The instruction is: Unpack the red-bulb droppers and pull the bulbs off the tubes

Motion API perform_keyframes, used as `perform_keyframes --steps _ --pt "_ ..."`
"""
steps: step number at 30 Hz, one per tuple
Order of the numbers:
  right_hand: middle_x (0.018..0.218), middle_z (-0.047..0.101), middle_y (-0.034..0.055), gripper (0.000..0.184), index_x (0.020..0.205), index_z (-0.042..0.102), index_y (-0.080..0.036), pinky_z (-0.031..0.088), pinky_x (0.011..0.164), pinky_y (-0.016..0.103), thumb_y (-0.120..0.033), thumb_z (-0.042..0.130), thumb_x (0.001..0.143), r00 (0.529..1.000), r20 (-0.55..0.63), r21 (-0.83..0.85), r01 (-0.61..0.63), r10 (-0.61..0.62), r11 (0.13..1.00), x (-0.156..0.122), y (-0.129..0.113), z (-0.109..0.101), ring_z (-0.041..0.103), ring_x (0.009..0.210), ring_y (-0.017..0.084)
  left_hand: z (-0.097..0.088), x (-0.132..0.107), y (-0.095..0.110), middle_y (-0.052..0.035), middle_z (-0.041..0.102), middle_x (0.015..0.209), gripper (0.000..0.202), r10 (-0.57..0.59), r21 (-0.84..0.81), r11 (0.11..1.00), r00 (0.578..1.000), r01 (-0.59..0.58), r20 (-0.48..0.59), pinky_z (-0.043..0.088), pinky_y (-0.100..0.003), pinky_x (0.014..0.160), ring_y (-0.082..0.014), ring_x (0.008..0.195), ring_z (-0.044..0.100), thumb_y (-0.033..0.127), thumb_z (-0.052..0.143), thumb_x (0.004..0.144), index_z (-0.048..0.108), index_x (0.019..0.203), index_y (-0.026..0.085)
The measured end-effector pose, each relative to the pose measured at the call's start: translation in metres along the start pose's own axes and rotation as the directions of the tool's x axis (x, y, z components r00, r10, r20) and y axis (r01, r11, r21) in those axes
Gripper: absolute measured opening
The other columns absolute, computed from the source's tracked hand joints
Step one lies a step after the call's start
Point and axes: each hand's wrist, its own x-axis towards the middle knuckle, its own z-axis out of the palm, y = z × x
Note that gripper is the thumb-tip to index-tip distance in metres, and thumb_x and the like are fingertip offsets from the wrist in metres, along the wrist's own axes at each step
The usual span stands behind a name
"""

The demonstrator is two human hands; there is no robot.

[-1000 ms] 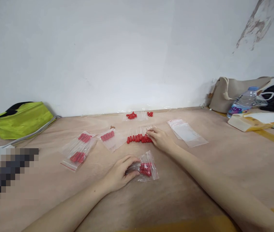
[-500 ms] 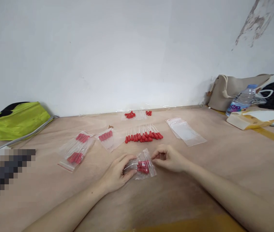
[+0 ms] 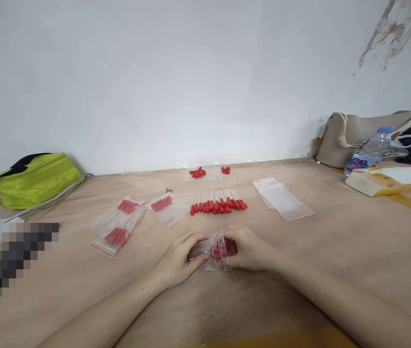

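A clear zip bag [image 3: 211, 263] of droppers with red rubber bulbs [image 3: 217, 250] lies between my hands near the table's middle. My left hand [image 3: 181, 258] grips its left end, thumb and fingers around the clear tubes. On the other side, my right hand [image 3: 245, 249] curls its thumb and fingers around the bag's right end, beside the red bulbs. Just beyond lies a row of loose droppers [image 3: 218, 207], bulbs toward me. To the left are a filled bag of droppers [image 3: 116, 222] and a smaller group of droppers [image 3: 162, 208] in clear plastic.
Flat zip bags [image 3: 283, 200] lie right of the row. Loose red bulbs [image 3: 198, 172] rest on plastic by the wall. A yellow-green bag [image 3: 40, 181] and grey cable sit left. At right stand a beige bag [image 3: 339, 140], a water bottle [image 3: 370, 150] and a carton [image 3: 372, 182].
My right hand has moved from the bag's right edge to close around its right end. The left hand keeps its hold. The whole view has shifted slightly.
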Motion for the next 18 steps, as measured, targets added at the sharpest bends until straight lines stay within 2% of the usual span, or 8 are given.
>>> perform_keyframes --steps 4,7,10,11,13,16,18 --pt "0.06 0.051 -0.0042 0.01 0.068 0.057 -0.015 0.028 0.047 0.018 -0.023 0.06 0.063 0.998 0.023 0.011 -0.061 0.061 0.998 -0.001 -0.002 0.001 0.041 0.052 0.007 0.001 0.001 -0.001 -0.0037 0.057 0.101 0.029 0.0 -0.007 1.0 1.0 0.0 0.004 0.045 -0.031 0.081 -0.0164 0.093 0.054 0.023 0.053 0.079 0.048 0.108 0.022" --pt "0.062 0.055 -0.0036 0.01 0.074 0.06 -0.015 0.031 0.05 0.018 -0.017 0.055 0.066 0.999 -0.011 0.084 -0.052 0.053 0.995 -0.003 -0.001 0.002 0.043 0.054 0.007 0.001 0.002 -0.001 -0.0044 0.057 0.102 0.028 -0.002 -0.02 1.0 1.0 0.002 0.008 0.044 -0.031 0.082 -0.0169 0.094 0.054 0.022 0.052 0.08 0.048 0.108 0.021" --pt "0.07 0.06 -0.0015 0.016 0.081 0.063 -0.015 0.038 0.054 0.018 -0.018 0.055 0.069 0.997 -0.007 0.292 -0.076 0.082 0.953 -0.003 0.004 0.005 0.05 0.06 0.008 0.0 0.002 0.0 -0.0046 0.057 0.1 0.026 -0.015 -0.025 1.0 1.0 0.015 0.017 0.044 -0.032 0.081 -0.0173 0.092 0.054 0.023 0.052 0.08 0.049 0.106 0.021" --pt "0.073 0.062 -0.0005 0.017 0.083 0.063 -0.015 0.04 0.055 0.019 -0.02 0.055 0.069 0.992 0.021 0.395 -0.119 0.121 0.911 -0.002 0.006 0.006 0.052 0.062 0.009 0.0 0.002 0.001 -0.0045 0.057 0.1 0.025 -0.021 -0.027 0.999 1.0 0.022 0.02 0.044 -0.032 0.081 -0.0175 0.092 0.054 0.024 0.052 0.08 0.049 0.105 0.021" --pt "0.078 0.064 0.0014 0.021 0.087 0.062 -0.015 0.044 0.053 0.019 -0.023 0.058 0.068 0.963 0.109 0.578 -0.264 0.247 0.772 0.0 0.01 0.005 0.056 0.063 0.01 -0.001 0.001 0.001 -0.0043 0.057 0.1 0.025 -0.031 -0.032 0.999 0.999 0.032 0.023 0.044 -0.032 0.081 -0.0174 0.092 0.054 0.025 0.051 0.081 0.05 0.105 0.022" --pt "0.077 0.066 0.0026 0.025 0.088 0.058 -0.015 0.049 0.051 0.022 -0.021 0.062 0.065 0.86 0.213 0.723 -0.458 0.463 0.518 0.001 0.017 -0.003 0.059 0.056 0.01 -0.002 0.001 -0.001 -0.004 0.056 0.101 0.027 -0.042 -0.031 0.999 0.999 0.043 0.026 0.044 -0.031 0.079 -0.0169 0.091 0.053 0.026 0.051 0.081 0.049 0.108 0.022" --pt "0.073 0.066 0.0027 0.024 0.085 0.056 -0.015 0.051 0.052 0.023 -0.017 0.063 0.062 0.817 0.234 0.79 -0.476 0.527 0.387 0.001 0.022 -0.009 0.061 0.055 0.011 -0.002 0.001 -0.002 -0.004 0.056 0.102 0.028 -0.042 -0.026 0.999 0.999 0.043 0.03 0.044 -0.03 0.078 -0.0166 0.091 0.053 0.026 0.051 0.081 0.049 0.108 0.022"
